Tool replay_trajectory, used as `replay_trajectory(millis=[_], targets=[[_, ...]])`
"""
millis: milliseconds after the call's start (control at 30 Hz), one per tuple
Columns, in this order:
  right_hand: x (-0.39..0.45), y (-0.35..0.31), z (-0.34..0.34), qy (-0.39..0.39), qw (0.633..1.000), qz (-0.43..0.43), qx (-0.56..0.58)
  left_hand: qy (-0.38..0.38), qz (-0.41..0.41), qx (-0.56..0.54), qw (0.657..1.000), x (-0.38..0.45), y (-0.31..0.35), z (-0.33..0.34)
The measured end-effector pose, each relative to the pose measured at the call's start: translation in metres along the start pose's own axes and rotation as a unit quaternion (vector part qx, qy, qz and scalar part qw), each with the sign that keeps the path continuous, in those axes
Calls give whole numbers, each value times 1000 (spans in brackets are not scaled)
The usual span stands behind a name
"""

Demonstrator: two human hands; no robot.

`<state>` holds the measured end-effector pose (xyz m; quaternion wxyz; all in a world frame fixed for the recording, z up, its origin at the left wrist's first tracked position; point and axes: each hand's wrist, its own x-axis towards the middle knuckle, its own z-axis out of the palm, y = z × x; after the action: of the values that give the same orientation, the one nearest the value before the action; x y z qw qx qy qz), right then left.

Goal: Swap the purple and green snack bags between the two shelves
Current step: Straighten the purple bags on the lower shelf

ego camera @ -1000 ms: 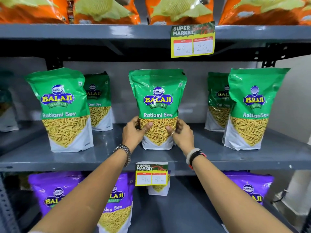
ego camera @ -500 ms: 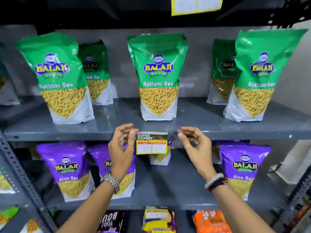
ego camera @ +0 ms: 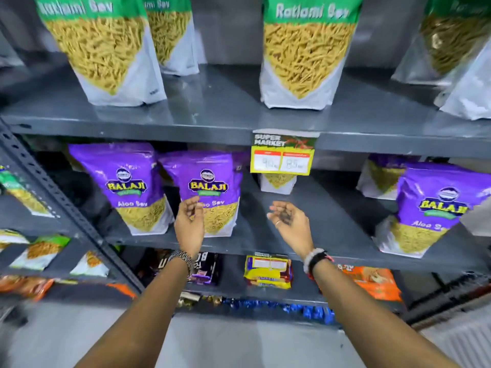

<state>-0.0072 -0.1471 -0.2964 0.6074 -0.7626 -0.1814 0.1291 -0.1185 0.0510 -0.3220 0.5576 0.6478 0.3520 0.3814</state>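
Note:
Several green snack bags stand on the upper grey shelf (ego camera: 212, 120); one green bag (ego camera: 305, 57) is at the middle, another green bag (ego camera: 106, 49) at the left. Purple snack bags stand on the lower shelf (ego camera: 332, 235): a purple bag (ego camera: 212, 181) just behind my left hand, a second purple bag (ego camera: 125, 179) further left, a third purple bag (ego camera: 438, 205) at the right. My left hand (ego camera: 189, 224) is open and empty in front of the purple bag's lower left corner. My right hand (ego camera: 291, 221) is open and empty over the bare middle of the lower shelf.
A yellow price tag (ego camera: 283, 152) hangs from the upper shelf's edge, with a small bag (ego camera: 277, 181) behind it. Below are dark, yellow (ego camera: 268, 272) and orange (ego camera: 372, 282) packets. A perforated upright (ego camera: 61, 197) slants along the left, with more shelves beyond it.
Both hands let go of the middle green bag on the upper shelf and dropped to the lower shelf. The view tilted down and closer.

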Motion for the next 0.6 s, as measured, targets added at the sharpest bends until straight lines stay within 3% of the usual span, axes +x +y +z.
replay_trajectory(millis=[167, 333, 600], targets=[[29, 12, 56, -49, 997, 64, -10, 27, -46, -9, 999, 23, -31, -20], [52, 25, 98, -91, 991, 100, -3, -104, -51, 35, 993, 45, -53, -26], [45, 36, 88, -21, 993, 115, 21, -152, -92, 68, 982, 48, -46, -19]])
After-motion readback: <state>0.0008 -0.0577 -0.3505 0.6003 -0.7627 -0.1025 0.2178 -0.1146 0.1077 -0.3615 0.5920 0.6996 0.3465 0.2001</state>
